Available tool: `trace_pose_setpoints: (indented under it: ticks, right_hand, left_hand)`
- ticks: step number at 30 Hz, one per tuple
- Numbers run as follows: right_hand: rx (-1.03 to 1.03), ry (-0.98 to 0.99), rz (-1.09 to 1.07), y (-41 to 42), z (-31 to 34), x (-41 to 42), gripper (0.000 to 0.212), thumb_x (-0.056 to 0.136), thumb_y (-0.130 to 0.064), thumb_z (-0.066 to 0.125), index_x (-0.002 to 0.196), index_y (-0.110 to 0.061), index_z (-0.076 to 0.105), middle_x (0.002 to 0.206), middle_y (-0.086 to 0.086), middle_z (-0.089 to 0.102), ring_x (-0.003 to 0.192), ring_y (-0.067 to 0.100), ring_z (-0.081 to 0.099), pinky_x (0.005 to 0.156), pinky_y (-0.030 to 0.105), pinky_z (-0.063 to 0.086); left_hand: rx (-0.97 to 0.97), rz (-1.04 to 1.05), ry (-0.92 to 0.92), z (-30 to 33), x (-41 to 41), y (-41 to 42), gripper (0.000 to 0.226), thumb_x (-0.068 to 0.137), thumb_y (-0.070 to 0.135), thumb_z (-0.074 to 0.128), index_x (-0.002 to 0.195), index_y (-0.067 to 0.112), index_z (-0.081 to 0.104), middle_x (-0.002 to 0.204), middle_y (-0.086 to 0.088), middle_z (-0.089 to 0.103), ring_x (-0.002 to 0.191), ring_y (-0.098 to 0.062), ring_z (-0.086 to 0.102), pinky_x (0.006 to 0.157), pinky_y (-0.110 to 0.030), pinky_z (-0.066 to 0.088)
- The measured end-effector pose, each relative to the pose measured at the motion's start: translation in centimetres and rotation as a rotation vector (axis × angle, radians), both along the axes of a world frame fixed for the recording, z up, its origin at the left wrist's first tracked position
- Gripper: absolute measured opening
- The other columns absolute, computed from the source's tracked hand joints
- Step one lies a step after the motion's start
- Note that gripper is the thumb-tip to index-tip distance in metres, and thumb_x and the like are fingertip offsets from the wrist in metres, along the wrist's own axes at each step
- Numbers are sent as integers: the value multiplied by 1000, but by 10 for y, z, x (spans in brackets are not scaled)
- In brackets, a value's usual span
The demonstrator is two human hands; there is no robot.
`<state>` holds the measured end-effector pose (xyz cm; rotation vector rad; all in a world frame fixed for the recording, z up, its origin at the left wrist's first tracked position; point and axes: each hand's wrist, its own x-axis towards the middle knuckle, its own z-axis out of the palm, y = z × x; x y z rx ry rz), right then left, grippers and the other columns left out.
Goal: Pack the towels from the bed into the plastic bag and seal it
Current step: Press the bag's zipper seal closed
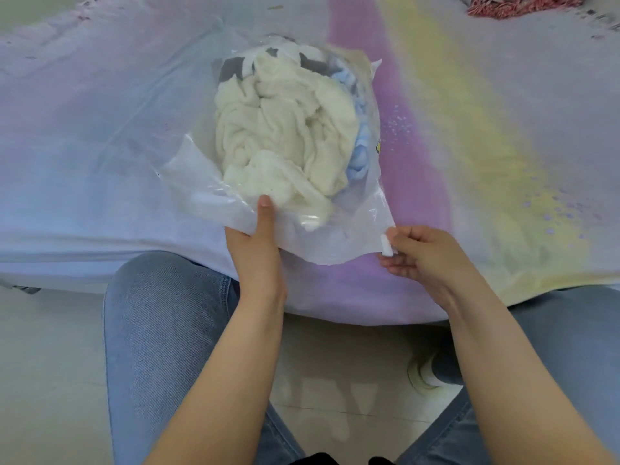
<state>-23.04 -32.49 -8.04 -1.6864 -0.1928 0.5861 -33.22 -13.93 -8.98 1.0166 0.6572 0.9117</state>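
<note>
Head view: hands (258, 245) on bag (335, 229)

Bag: clear plastic bag (352, 229) holding cream towel (281, 135), on pastel bedsheet (100, 135).
Left hand (258, 243): grips bag's near edge.
Right hand (426, 253): pinches white slider (387, 245).

i'm sitting at a bed (486, 135) that's wearing a pastel rainbow sheet; pale glossy floor tiles (335, 397) are reflecting light below, a red fringed cloth (516, 5) lying far off.
</note>
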Motion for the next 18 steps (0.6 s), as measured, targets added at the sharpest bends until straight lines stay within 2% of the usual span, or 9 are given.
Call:
trace_pose_setpoints:
  ticks: [3,5,6,7,9,12,14,16,18]
  right_hand:
    - [26,-34,59,7,-8,-7,20,97,-25,54,80,-13,59,58,-3,67,56,11,66,55,22,55]
    - [19,-110,80,10,-12,-12,26,99,-25,50,75,-16,53,53,-8,58,54,9,62,55,22,54]
    - [19,-136,87,10,-14,-13,28,99,-25,49,73,-16,50,52,-9,55,54,9,60,55,22,53]
    - [22,-150,91,10,-14,-14,29,99,-26,48,71,-17,49,52,-9,53,54,10,58,54,22,51]
    - [16,-185,92,8,-15,-14,33,100,-26,47,68,-16,45,49,-9,49,53,13,53,54,26,47]
    - [-73,-306,98,5,-17,-14,37,100,-32,45,67,-14,43,48,-7,44,53,12,45,55,24,41]
    - [-95,-362,98,5,-19,-16,37,100,-33,43,68,-13,43,49,-9,43,52,9,42,53,20,39]
    - [-91,-380,107,6,-20,-17,36,101,-29,42,70,-10,43,54,-8,42,56,10,41,55,23,38]
    - [-76,-370,119,6,-21,-16,34,101,-24,42,74,-4,44,59,-1,43,59,13,41,59,28,37]
  left_hand:
    - [-12,-46,106,-9,-1,-32,79,76,60,66,144,25,45,138,8,59,126,-11,56,111,-40,41]
    - [-95,-101,112,-19,-4,-51,79,78,63,64,144,26,43,138,5,59,124,-17,58,104,-41,47]
    - [-148,-149,143,-23,-5,-61,72,81,66,62,140,26,47,132,3,63,116,-19,63,94,-39,53]
    - [-188,-223,197,-26,-7,-70,70,80,71,57,132,25,53,122,1,68,104,-19,68,79,-33,57]
    - [-193,-473,286,-32,-10,-87,69,72,80,48,107,23,63,97,2,71,73,-8,67,57,-23,52]
    - [15,-775,345,-33,-5,-100,49,84,68,45,86,23,64,74,11,62,59,-3,53,51,-19,43]
    - [98,-760,358,-24,3,-96,43,87,63,48,70,25,58,60,13,55,52,-2,46,50,-19,38]
    - [189,-693,397,-15,14,-90,53,92,59,50,50,27,52,44,14,47,42,0,42,48,-17,36]
    - [305,-673,433,-10,21,-87,66,98,53,46,37,30,56,35,15,47,37,4,45,46,-9,35]
